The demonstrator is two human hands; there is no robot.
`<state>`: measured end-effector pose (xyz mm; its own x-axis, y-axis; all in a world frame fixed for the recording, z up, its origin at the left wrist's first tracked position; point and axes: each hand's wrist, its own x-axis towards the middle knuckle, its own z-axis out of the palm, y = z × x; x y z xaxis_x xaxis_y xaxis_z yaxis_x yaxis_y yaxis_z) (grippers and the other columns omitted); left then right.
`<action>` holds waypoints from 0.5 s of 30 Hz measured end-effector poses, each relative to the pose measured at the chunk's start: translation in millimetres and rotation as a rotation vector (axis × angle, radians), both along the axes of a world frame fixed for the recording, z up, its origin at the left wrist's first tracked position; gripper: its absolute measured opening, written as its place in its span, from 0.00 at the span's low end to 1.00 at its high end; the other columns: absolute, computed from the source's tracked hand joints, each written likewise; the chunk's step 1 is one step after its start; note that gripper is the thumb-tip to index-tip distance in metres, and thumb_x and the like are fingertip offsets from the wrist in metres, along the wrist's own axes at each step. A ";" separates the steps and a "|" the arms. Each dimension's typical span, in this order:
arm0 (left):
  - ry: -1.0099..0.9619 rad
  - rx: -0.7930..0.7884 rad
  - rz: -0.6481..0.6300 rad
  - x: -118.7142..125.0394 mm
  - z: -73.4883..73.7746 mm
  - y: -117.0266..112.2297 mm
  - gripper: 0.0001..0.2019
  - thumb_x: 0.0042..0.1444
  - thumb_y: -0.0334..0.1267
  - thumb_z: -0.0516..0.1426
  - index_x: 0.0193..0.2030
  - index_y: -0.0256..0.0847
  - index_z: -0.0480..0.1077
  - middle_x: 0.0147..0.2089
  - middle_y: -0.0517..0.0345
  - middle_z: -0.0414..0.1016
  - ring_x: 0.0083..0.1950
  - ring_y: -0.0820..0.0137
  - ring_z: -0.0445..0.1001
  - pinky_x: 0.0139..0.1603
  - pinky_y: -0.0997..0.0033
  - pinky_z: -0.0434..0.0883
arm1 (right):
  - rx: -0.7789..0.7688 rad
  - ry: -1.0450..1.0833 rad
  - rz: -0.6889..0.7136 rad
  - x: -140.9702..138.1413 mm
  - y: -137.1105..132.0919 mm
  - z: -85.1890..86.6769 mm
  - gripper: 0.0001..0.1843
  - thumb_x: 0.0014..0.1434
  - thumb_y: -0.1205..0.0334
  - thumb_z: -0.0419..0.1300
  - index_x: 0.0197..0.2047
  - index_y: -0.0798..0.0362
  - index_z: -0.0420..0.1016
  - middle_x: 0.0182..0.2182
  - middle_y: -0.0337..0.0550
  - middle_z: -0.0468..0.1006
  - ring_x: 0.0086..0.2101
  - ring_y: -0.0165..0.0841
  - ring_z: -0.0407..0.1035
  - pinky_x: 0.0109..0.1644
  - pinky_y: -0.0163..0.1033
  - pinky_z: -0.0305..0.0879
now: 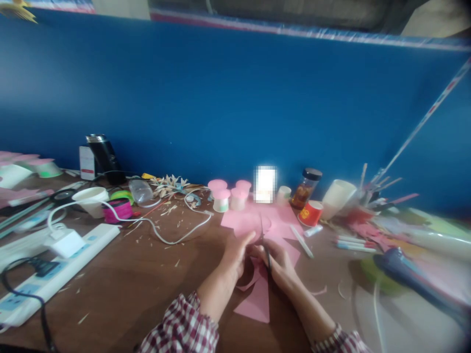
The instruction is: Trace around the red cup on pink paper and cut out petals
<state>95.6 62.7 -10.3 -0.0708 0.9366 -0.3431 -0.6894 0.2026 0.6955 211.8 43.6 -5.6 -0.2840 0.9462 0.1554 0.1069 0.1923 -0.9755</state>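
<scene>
My right hand (275, 260) is closed around a pair of dark-handled scissors (269, 257), with the blades pointing away from me. My left hand (237, 252) is closed on pink paper close beside the scissors; its thumb lies along the top. Between and below the hands, a pink paper piece (255, 301) and a curved pink strip (250, 282) show. Larger pink paper sheets (243, 220) lie flat just beyond my fingers. The exact edge where the blades meet the paper is too blurred to make out.
Pink-topped paper cups (221, 201) stand behind the sheets, with a red cup (311, 214) and a lidded jar (306, 188) to their right. A white power strip (69, 274) with a charger lies at left. A dark-handled tool (408, 267) lies at right, blurred.
</scene>
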 end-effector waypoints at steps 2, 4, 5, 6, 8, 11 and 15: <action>0.014 0.017 0.011 0.1 -0.3 -0.1 0.14 0.39 0.34 0.65 0.33 0.33 0.68 0.22 0.55 0.72 0.20 0.68 0.72 0.20 0.71 0.68 | -0.001 0.013 0.006 0.2 0.5 -0.7 0.26 0.54 0.43 0.57 0.43 0.58 0.75 0.31 0.48 0.78 0.25 0.33 0.69 0.27 0.35 0.66; 0.027 0.051 0.008 0.2 -1.0 -0.1 0.13 0.39 0.35 0.65 0.32 0.33 0.68 0.22 0.55 0.72 0.20 0.68 0.72 0.20 0.71 0.68 | 0.004 0.019 0.009 0.5 0.7 -1.0 0.25 0.54 0.43 0.58 0.43 0.57 0.75 0.32 0.48 0.78 0.26 0.34 0.70 0.30 0.37 0.68; 0.028 0.060 0.009 0.2 -1.5 0.0 0.13 0.39 0.35 0.65 0.31 0.33 0.68 0.23 0.55 0.72 0.21 0.68 0.72 0.20 0.71 0.68 | 0.004 0.018 0.006 0.6 0.8 -1.2 0.25 0.54 0.43 0.58 0.42 0.57 0.75 0.32 0.48 0.78 0.26 0.34 0.70 0.31 0.37 0.68; 0.028 0.064 0.012 0.1 -2.1 0.3 0.13 0.39 0.35 0.65 0.31 0.33 0.68 0.23 0.55 0.72 0.21 0.68 0.72 0.21 0.71 0.68 | 0.003 0.016 0.005 0.8 1.0 -1.5 0.25 0.54 0.43 0.58 0.42 0.57 0.75 0.32 0.48 0.79 0.26 0.34 0.70 0.31 0.38 0.68; 0.028 0.059 0.022 -0.2 -3.4 1.0 0.13 0.39 0.34 0.65 0.31 0.33 0.68 0.23 0.55 0.72 0.21 0.68 0.72 0.21 0.70 0.69 | -0.004 0.013 0.003 1.1 1.4 -2.6 0.25 0.54 0.43 0.58 0.42 0.56 0.75 0.30 0.47 0.78 0.24 0.33 0.69 0.30 0.37 0.67; 0.032 0.053 0.020 -0.7 -5.2 2.3 0.14 0.38 0.34 0.65 0.32 0.33 0.68 0.24 0.54 0.73 0.23 0.68 0.73 0.22 0.70 0.69 | -0.026 0.015 0.003 1.7 2.0 -5.0 0.25 0.54 0.43 0.58 0.43 0.56 0.75 0.26 0.44 0.77 0.22 0.32 0.67 0.26 0.36 0.65; 0.034 0.064 0.017 -1.0 -6.4 2.9 0.14 0.39 0.34 0.65 0.32 0.33 0.68 0.24 0.54 0.73 0.24 0.67 0.73 0.23 0.69 0.70 | -0.030 0.033 0.003 2.0 2.0 -6.7 0.24 0.54 0.44 0.59 0.43 0.57 0.75 0.26 0.44 0.77 0.21 0.31 0.67 0.25 0.35 0.65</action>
<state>94.6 65.6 -16.6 -0.0980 0.9551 -0.2796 -0.6678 0.1452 0.7300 213.8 45.6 -12.3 -0.2824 0.9495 0.1368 0.0737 0.1637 -0.9838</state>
